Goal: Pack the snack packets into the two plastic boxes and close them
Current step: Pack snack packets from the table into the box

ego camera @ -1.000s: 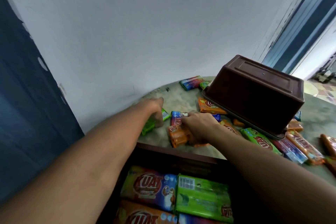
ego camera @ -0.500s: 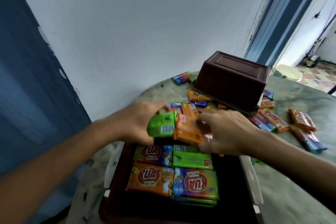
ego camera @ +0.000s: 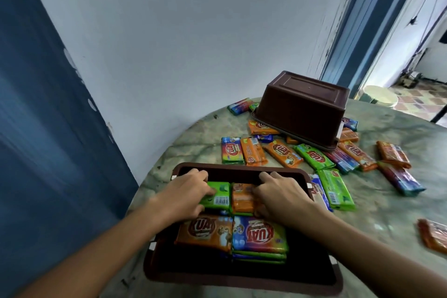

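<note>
An open brown plastic box (ego camera: 314,278) sits near me on the table, holding stacked snack packets. My left hand (ego camera: 186,193) presses a green packet (ego camera: 219,197) down into the box's far half. Beside it, my right hand (ego camera: 278,193) holds an orange packet (ego camera: 242,198) in the box. An orange packet (ego camera: 205,232) and a blue-pink packet (ego camera: 260,234) lie in the near half. A second brown box (ego camera: 302,106) rests upside down at the back, on top of some packets. Several loose packets (ego camera: 283,152) lie scattered between and to the right.
The round marble-patterned table (ego camera: 193,143) stands against a white wall, a blue door (ego camera: 36,128) to the left. A doorway (ego camera: 411,68) opens at the right. More loose packets (ego camera: 399,179) lie toward the table's right edge.
Both hands picked packets off the table behind the box, carried them toward me and lowered them into the box. My view tilted down.
</note>
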A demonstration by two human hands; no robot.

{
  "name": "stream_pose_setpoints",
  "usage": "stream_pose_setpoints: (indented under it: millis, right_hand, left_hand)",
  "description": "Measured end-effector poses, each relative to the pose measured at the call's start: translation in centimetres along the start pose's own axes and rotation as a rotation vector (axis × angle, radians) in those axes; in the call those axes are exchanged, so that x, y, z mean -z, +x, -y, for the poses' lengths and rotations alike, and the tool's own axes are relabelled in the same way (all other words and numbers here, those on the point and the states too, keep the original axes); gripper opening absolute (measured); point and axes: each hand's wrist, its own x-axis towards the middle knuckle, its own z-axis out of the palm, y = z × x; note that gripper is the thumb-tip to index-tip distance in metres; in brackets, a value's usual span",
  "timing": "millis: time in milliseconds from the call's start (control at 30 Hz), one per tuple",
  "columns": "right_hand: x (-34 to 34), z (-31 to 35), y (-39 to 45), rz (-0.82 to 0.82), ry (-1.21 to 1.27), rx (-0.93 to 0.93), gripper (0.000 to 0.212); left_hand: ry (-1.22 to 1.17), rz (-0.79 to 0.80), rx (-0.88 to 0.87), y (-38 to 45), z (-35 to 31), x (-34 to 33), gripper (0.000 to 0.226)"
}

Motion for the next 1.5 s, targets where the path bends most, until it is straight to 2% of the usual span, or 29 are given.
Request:
stream_pose_setpoints:
  millis: [167,333,400,467,500,567,633,667,733,800,867,933,1000,1100,1200,1333,1433,1500]
  right_hand:
    - [-0.2,1.3,1.1,-0.018,0.006,0.061,0.039]
    - [-0.2,1.0,0.8,0.030,0.044,0.084,0.042]
    - [0.8,0.5,1.2,0.080,0.130,0.088,0.037]
    - [2.7,-0.5,2.0,0.086,0.329,0.013,0.022]
    - [3.6,-1.2,2.6,0.030,0.404,-0.041,0.018]
    - [4.7,-3.1,4.5,-0.182,0.465,-0.152,0.016]
    - [4.3,-5.3,7.0,-0.295,0.512,-0.276,0.014]
    - [3.8,-6.3,8.4,-0.279,0.539,-0.325,0.012]
    - [2.3,-7.7,11.1,-0.133,0.568,-0.392,0.011]
    - [0.9,-8.5,13.8,0.003,0.504,-0.389,0.028]
    - [-0.2,-8.4,15.8,0.103,0.377,-0.344,0.043]
    - [-0.8,-8.1,17.1,0.182,0.255,-0.303,0.047]
    - [-1.5,-7.7,18.1,0.260,0.182,-0.273,0.046]
    - [-2.3,-7.5,19.2,0.298,0.094,-0.218,0.054]
    - [-2.2,-7.7,19.3,0.278,0.158,-0.256,0.059]
    - [-3.5,-7.8,19.3,0.292,0.190,-0.300,0.083]
    - [-4.4,-7.8,17.9,0.246,0.242,-0.311,0.081]
    - [-3.9,-8.1,16.9,0.134,0.305,-0.291,0.072]
  left_hand:
    - [0.068,0.003,-0.017,0.4,-0.5,-0.1,0.040]
    - [0.042,0.146,-0.011,0.6,-0.9,1.4,0.037]
    - [-0.059,0.219,-0.011,1.7,-0.7,3.3,0.033]
    - [-0.160,0.215,-0.012,3.7,0.0,5.6,0.027]
    - [-0.169,0.152,-0.019,5.0,0.5,6.5,0.025]
    - [-0.127,0.019,-0.021,7.7,1.7,7.7,0.027]
    - [-0.051,-0.028,-0.010,10.5,2.7,7.5,0.035]
    - [0.005,-0.030,-0.032,12.0,3.1,7.0,0.040]
    - [0.132,-0.020,-0.145,14.7,3.6,5.6,0.045]
    - [0.277,0.020,-0.242,17.3,4.5,3.6,0.050]
    - [0.407,0.128,-0.294,19.7,5.5,1.2,0.072]
    - [0.458,0.242,-0.322,21.4,6.3,-0.8,0.095]
    - [0.443,0.301,-0.333,22.3,6.9,-2.1,0.104]
    - [0.388,0.244,-0.363,23.0,7.0,-2.6,0.095]
    - [0.358,0.190,-0.318,22.9,7.0,-2.5,0.090]
    - [0.353,0.224,-0.275,22.3,7.0,-2.5,0.067]
    - [0.232,0.248,-0.179,21.5,7.3,-2.5,0.061]
    - [0.070,0.156,-0.065,20.6,7.4,-1.7,0.054]
